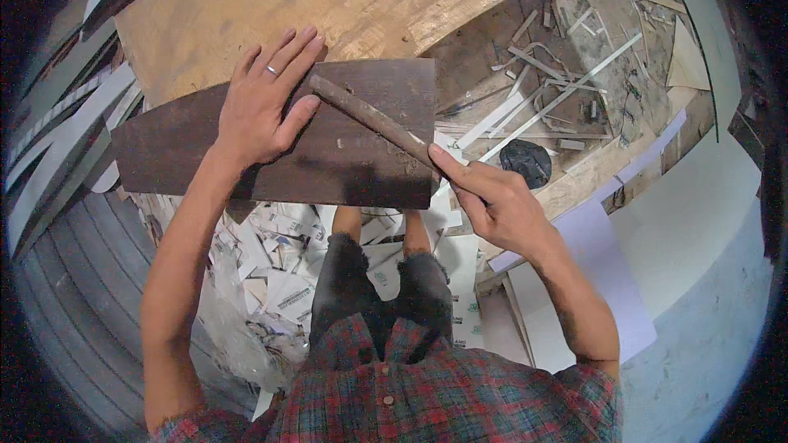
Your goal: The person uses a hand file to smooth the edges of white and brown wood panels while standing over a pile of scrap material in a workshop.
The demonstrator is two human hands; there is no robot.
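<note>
A dark brown board [345, 152] lies flat at the near edge of a workbench. My left hand [267, 102], with a ring on one finger, presses palm down on the board's upper left part, fingers spread. My right hand [492, 201] is closed around the handle end of a long rusty-brown file or rasp [369, 117]. The tool lies slanted across the board, its far tip close to my left fingertips.
A large pale plywood sheet [271, 8] lies behind the board. White strips and offcuts [542, 90] litter the bench at right, beside a dark round object [525, 162]. Paper scraps [271, 262] cover the floor by my legs. White panels [657, 230] lean at right.
</note>
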